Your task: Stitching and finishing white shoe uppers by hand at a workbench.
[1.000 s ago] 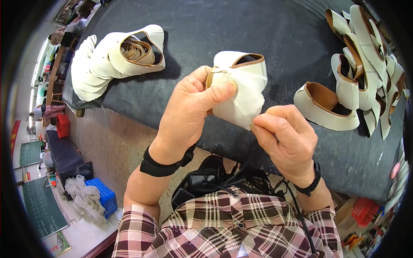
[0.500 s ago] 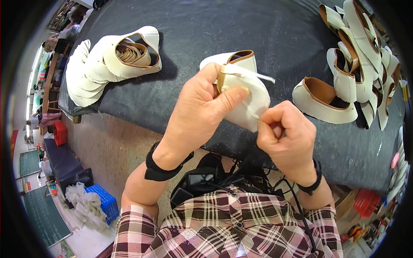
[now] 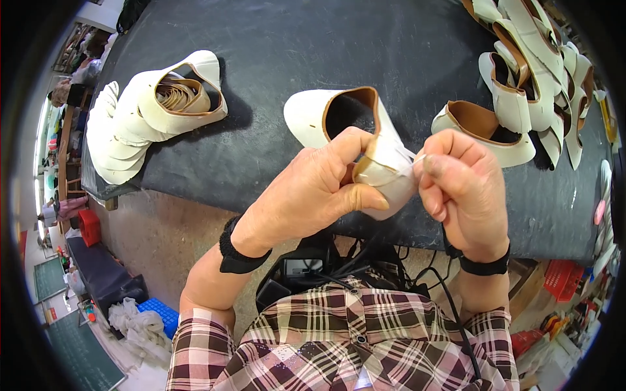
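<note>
A white shoe upper (image 3: 306, 117) with brown lining and a wide opening is held in front of me, over the near part of the dark table. My left hand (image 3: 313, 179) grips its near end, thumb on the outside, the other fingers partly hidden behind the edge. Close by on the right, my right hand (image 3: 463, 182) is closed in a pinch on the tip of a thin white strip (image 3: 408, 156) that runs from the upper. How the strip is fastened there is hidden by my fingers and blur.
At the left of the black-covered table (image 3: 261, 39) lies an overlapping row of white uppers (image 3: 130, 130). A heap of white uppers (image 3: 538, 72) fills the right side, with one upper (image 3: 482, 130) in front. A blue crate (image 3: 160, 314) stands on the floor at left.
My right hand has moved up and right and now pinches the strip's end. The upper has turned, showing more of its opening. The whole view has shifted slightly.
</note>
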`<state>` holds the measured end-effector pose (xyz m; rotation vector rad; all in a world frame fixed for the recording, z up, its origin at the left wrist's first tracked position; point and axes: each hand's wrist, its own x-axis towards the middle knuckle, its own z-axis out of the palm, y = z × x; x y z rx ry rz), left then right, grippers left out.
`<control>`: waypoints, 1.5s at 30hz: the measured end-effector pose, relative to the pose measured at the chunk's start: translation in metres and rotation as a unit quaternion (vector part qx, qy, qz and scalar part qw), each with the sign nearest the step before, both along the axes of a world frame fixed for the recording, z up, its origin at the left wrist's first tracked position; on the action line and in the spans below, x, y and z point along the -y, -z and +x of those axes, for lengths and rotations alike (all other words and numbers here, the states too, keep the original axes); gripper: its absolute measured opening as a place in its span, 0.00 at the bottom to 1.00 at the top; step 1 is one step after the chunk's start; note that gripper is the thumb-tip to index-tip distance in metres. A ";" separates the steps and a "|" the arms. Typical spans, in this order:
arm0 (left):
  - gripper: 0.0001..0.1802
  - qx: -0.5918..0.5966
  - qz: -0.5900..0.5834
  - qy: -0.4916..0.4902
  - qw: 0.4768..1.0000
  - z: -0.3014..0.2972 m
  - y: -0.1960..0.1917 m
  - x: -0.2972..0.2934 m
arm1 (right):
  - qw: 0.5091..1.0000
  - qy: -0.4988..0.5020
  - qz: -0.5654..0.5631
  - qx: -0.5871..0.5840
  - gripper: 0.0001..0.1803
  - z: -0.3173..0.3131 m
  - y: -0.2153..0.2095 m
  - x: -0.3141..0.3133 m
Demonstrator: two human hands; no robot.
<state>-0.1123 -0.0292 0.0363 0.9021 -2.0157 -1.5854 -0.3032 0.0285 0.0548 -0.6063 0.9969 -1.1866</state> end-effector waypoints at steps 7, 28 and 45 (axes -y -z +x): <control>0.21 0.059 -0.003 0.010 0.998 -0.005 -0.002 -0.003 | 0.999 0.000 -0.039 0.016 0.06 -0.009 -0.005 0.007; 0.09 -0.211 0.151 -0.105 0.960 -0.005 -0.001 -0.036 | 0.985 -0.076 -0.046 0.149 0.06 -0.022 0.020 0.004; 0.11 -0.132 0.152 -0.158 0.967 -0.009 -0.003 -0.040 | 0.986 -0.061 -0.047 0.148 0.06 -0.029 0.026 0.000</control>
